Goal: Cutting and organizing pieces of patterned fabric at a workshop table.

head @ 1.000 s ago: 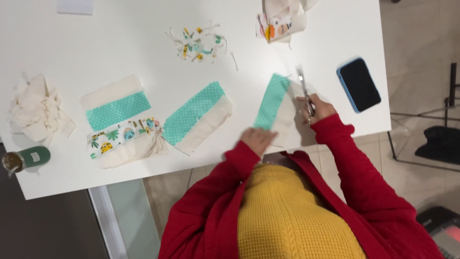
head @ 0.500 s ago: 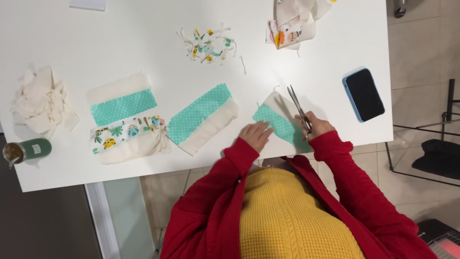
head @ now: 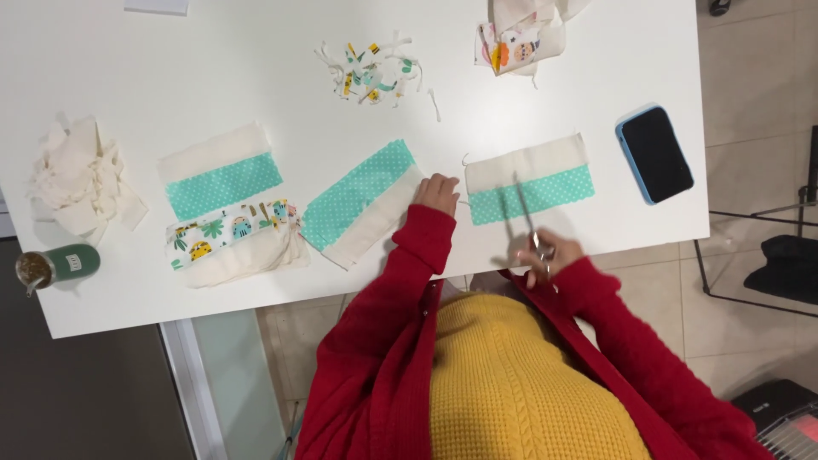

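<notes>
Nearest the camera, a red-sleeved right hand (head: 550, 255) is closed in a grip on scissors (head: 527, 223), the blades lying over the near edge of a cream-and-teal patch (head: 528, 181). That hand is blurred, so whether the blades are apart cannot be told. The left hand (head: 438, 192) rests on the counter (head: 256, 77), fingers curled, touching the patch's left end and holding nothing; its grip is loose.

The patch lies flat between the left hand and a phone (head: 654, 154), near the counter's front edge. With only one end pinned, the patch could slide or bunch under the blades, in my judgement, and a cut could wander off line. The left fingertips sit close to the blades' path, so a nick is possible.

To the left lie a second teal strip (head: 362, 203), tilted, then a stack of pieces (head: 226, 204) and a green bottle (head: 58, 266) on its side. Further off are cream scraps (head: 78, 181), printed snippets (head: 371, 70) and a fabric heap (head: 520, 34).

The counter is white and smooth; beyond it, pale floor tiles and a dark chair frame (head: 767, 255).
</notes>
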